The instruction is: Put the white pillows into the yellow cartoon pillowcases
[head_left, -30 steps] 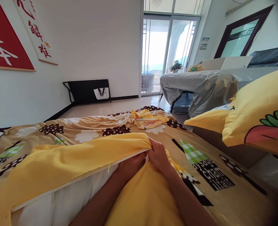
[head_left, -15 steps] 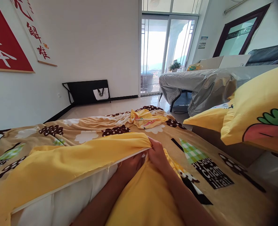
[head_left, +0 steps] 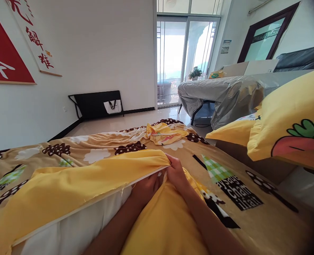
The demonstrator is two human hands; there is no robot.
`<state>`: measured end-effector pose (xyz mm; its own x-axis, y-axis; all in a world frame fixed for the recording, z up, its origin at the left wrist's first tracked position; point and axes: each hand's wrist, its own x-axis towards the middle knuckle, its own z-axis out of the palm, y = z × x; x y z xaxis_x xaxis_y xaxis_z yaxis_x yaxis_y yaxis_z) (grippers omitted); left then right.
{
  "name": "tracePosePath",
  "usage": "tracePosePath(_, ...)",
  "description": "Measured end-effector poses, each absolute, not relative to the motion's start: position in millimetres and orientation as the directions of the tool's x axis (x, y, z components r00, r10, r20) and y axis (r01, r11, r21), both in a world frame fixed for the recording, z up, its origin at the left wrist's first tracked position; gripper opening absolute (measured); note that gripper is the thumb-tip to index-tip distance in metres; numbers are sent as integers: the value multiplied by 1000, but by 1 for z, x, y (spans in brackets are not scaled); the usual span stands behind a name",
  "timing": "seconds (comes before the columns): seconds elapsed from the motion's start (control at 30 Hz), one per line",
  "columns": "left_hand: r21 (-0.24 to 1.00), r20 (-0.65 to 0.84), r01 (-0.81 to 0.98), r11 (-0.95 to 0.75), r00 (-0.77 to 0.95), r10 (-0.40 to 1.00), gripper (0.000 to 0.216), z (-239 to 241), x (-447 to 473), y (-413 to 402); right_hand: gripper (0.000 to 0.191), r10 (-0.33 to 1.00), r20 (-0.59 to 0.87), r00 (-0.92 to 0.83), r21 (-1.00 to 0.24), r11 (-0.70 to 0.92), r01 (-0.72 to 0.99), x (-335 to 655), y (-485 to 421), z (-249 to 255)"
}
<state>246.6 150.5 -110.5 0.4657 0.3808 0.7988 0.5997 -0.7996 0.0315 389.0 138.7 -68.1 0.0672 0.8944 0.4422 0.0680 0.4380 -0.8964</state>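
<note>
A tan, patterned blanket (head_left: 241, 233) spreads across the foreground. Beyond its far right corner stands a table (head_left: 223, 85) draped in grey plastic, carrying a pale carton (head_left: 260, 68) whose contents cannot be seen.

On the near part of the blanket, well short of its far edge, lies a large yellow cover (head_left: 98, 173), its opening facing up and slightly left. A white filling (head_left: 74, 219) shows inside, beneath a raised flap with a pale, fraying hem. Two plump yellow cushions rest just past the blanket's right edge; the bigger cushion (head_left: 286, 109) bears a red and green radish-like design. Near the far edge, toward the right corner, is a crumpled yellow cloth (head_left: 164, 134). A small white bag (head_left: 113, 107) with black handles stands by the wall; what it holds cannot be told.

The person's right hand (head_left: 175, 173) is closed firmly on the cover's hem, fingers wrapped around bunched fabric at the opening's far end. The left hand (head_left: 147, 187) reaches into the opening just beside it, fingers curled; its fingertips are partly hidden, so whether it grips anything is unclear.
</note>
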Motion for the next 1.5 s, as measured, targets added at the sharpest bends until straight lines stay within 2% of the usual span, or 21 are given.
tracePosePath(0.1, 19, 798, 597, -802, 474, 372, 35, -111, 246, 150, 32, 887, 453, 84, -891, 447, 85, 388, 138, -69)
tracePosePath(0.3, 99, 688, 454, -886, 611, 390, 32, -103, 246, 150, 32, 893, 446, 54, -894, 442, 75, 390, 139, -70)
tracePosePath(0.47, 83, 610, 514, -853, 651, 452, 34, -99, 248, 150, 35, 878, 475, 65, -877, 466, 114, 390, 140, -71)
tracePosePath(0.63, 97, 586, 533, -840, 652, 482, 39, -100, 249, 152, 30, 860, 499, 105, -838, 448, 311, 392, 136, -69)
tracePosePath(0.77, 95, 616, 562, -821, 615, 493, 40, -107, 249, 155, 25, 868, 493, 57, -774, 408, 485, 397, 134, -62)
tracePosePath(1.0, 90, 607, 534, -841, 640, 472, 40, -109, 251, 153, 18, 938, 340, -63, -709, 300, 638, 408, 132, -55)
tracePosePath(1.1, 83, 634, 494, -866, 644, 428, 35, -106, 252, 151, 18, 931, 359, -65, -648, 299, 700, 410, 133, -58)
tracePosePath(1.27, -19, 670, 454, -891, 667, 326, 29, -104, 250, 150, 25, 878, 479, -12, -631, 354, 691, 407, 136, -67)
tracePosePath(1.4, -98, 702, 435, -895, 668, 248, 29, -102, 249, 149, 23, 881, 468, 73, -700, 319, 639, 401, 136, -69)
tracePosePath(1.5, -93, 696, 440, -893, 670, 258, 25, -101, 249, 149, 22, 886, 441, 142, -754, 280, 594, 397, 137, -70)
